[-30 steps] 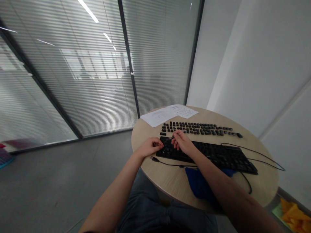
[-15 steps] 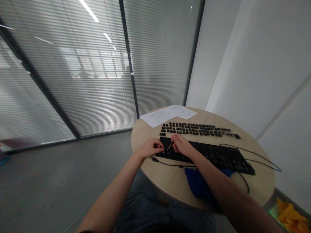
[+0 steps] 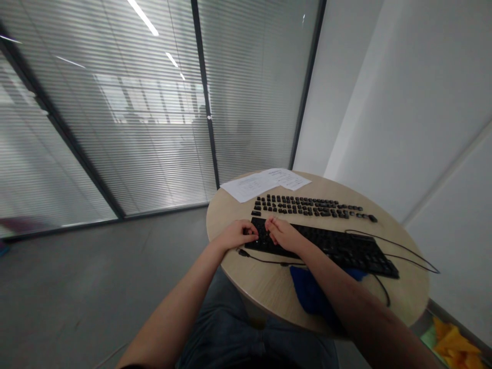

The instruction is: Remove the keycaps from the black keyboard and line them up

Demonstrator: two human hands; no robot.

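A black keyboard (image 3: pixel 338 247) lies across a round wooden table (image 3: pixel 269 287). My left hand (image 3: pixel 235 234) rests at the keyboard's left end, fingers curled against its edge. My right hand (image 3: pixel 282 233) sits on the left part of the keyboard, fingers pinched together; whether anything is in them is hidden. Behind the keyboard, several loose black keycaps (image 3: pixel 307 205) lie in rows on the table.
Two white paper sheets (image 3: pixel 265 182) lie at the table's far edge. A black cable (image 3: pixel 403 253) loops to the right. A blue cloth (image 3: pixel 307 289) lies under my right forearm. Glass walls with blinds stand behind. Orange material (image 3: pixel 455 341) sits on the floor, lower right.
My right hand has come down from the keycap rows onto the keyboard's left part. A thin dark tool seen in its fingers half a second ago no longer shows. My left hand stays.
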